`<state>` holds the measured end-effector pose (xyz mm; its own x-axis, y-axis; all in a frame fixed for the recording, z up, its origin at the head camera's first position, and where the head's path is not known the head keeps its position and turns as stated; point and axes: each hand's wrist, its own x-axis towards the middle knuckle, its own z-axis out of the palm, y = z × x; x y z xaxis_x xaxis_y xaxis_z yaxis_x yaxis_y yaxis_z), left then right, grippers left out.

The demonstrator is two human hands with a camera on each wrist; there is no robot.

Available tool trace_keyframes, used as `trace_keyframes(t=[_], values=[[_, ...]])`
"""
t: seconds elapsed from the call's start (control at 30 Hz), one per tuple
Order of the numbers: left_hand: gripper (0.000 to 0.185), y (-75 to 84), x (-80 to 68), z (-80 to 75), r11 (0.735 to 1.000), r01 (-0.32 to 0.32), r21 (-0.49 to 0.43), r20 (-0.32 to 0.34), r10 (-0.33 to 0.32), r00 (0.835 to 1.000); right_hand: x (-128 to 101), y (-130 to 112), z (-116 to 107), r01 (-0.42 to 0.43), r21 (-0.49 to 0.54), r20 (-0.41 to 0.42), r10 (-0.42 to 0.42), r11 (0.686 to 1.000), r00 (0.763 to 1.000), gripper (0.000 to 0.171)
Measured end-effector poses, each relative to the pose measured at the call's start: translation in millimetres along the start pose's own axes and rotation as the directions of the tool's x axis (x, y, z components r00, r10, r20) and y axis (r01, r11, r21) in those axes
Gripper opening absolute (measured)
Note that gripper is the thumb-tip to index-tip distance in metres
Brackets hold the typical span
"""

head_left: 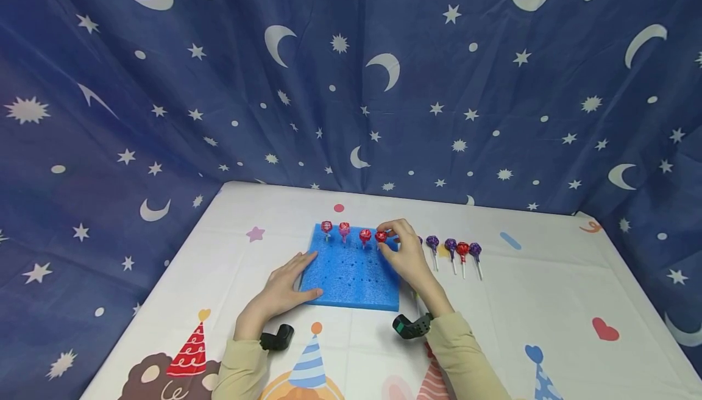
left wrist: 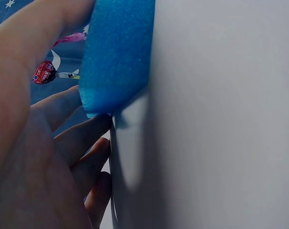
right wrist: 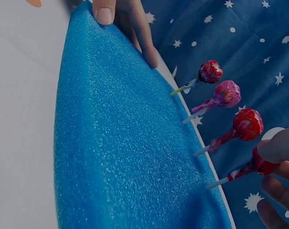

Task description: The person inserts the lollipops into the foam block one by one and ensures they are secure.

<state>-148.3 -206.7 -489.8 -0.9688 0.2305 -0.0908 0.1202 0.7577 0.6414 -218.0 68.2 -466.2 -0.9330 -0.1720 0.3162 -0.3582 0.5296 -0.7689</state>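
A blue foam board (head_left: pixel 351 293) with rows of small holes lies on the table. Along its far edge, lollipops stand upright on their sticks: a dark red one (head_left: pixel 326 227), a pink one (head_left: pixel 344 228) and a red one (head_left: pixel 365 236). At the right end of that row, my right hand (head_left: pixel 410 258) pinches the head of another red lollipop (right wrist: pixel 263 164) between thumb and fingers; its stick meets the foam. My left hand (head_left: pixel 284 287) rests against the board's left edge, fingers extended along the side and thumb on the near left corner.
Right of the board, several purple lollipops (head_left: pixel 432 241) and a red lollipop (head_left: pixel 463 249) lie in a row on the white patterned tablecloth (head_left: pixel 537 290). Part of another stick shows under my right wrist. A blue star-and-moon curtain (head_left: pixel 351 83) hangs behind the table.
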Motion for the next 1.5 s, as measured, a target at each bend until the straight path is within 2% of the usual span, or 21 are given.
trace_keyframes(t=[0.27,0.43,0.6,0.9,1.2,1.5], values=[[0.083,0.8,-0.6,-0.5,1.000,0.001,0.006,0.000,-0.001,1.000,-8,-1,-10,-0.023,0.027,0.037,0.022,0.999,0.999,0.035],[0.083,1.3,-0.6,-0.5,1.000,0.001,0.002,0.001,-0.001,1.000,-14,1,-16,-0.047,0.009,0.061,0.047,0.999,0.997,0.038],[0.083,1.1,-0.3,0.0,1.000,0.002,0.000,0.002,-0.002,1.000,-22,5,-22,-0.036,-0.011,0.057,0.037,0.999,0.998,0.040],[0.083,-0.4,0.8,1.2,1.000,0.006,0.005,0.007,-0.006,1.000,-31,15,-23,-0.040,0.003,0.040,0.039,0.999,0.998,0.039],[0.083,2.4,-2.2,-1.6,1.000,-0.006,0.012,-0.009,0.006,1.000,-41,20,-25,-0.086,-0.025,0.026,0.086,0.996,0.996,0.032],[0.083,1.5,-0.5,-0.2,1.000,0.014,0.007,0.007,-0.014,1.000,-53,27,-29,-0.140,-0.041,-0.001,0.140,0.989,0.990,0.026]])
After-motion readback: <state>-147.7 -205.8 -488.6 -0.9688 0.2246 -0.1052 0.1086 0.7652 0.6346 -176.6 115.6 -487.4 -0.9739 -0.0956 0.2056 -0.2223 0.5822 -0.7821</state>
